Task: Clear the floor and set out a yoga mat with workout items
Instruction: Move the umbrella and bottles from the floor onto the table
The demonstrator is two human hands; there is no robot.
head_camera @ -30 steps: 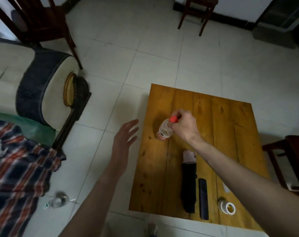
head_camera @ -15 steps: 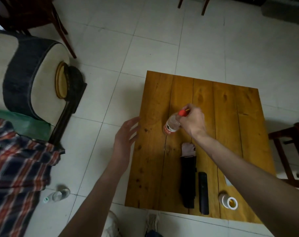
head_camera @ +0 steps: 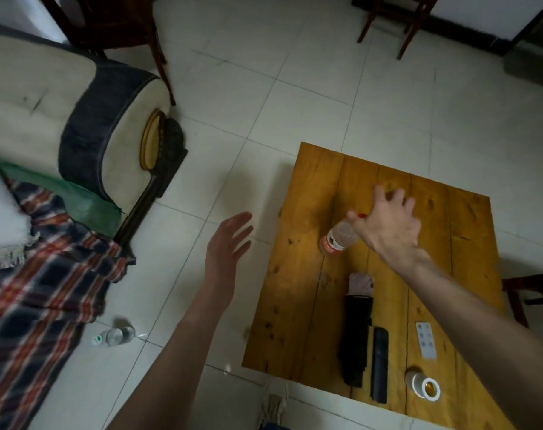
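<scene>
The yoga mat is nowhere in view, so the setting-out appears not yet begun. The pale tiled floor [head_camera: 341, 88] is mostly bare, though a small clear plastic bottle with a green cap [head_camera: 115, 336] lies on it at about eight o'clock, just beside the plaid blanket [head_camera: 37, 305] that spills down from the cream and dark sofa [head_camera: 78, 125]. A low square wooden worktop [head_camera: 295, 305] stands on the floor at about four o'clock. On it stands a clear plastic bottle with a red cap and red label [head_camera: 337, 240]; the label's writing is too blurred to read. The right hand [head_camera: 388, 225] hovers over the bottle's top with its fingers spread apart and gripping nothing. The left hand [head_camera: 226, 246] hangs over the floor beside the worktop, fingers straight and apart. Nearer the person lie a folded black umbrella [head_camera: 355, 336], a black remote control [head_camera: 379, 364], a small white remote [head_camera: 426, 339] and a roll of white tape [head_camera: 424, 384]; no brand is legible. Judging by this, clearing seems partly done: the floor bottle remains, and perhaps the worktop too.
</scene>
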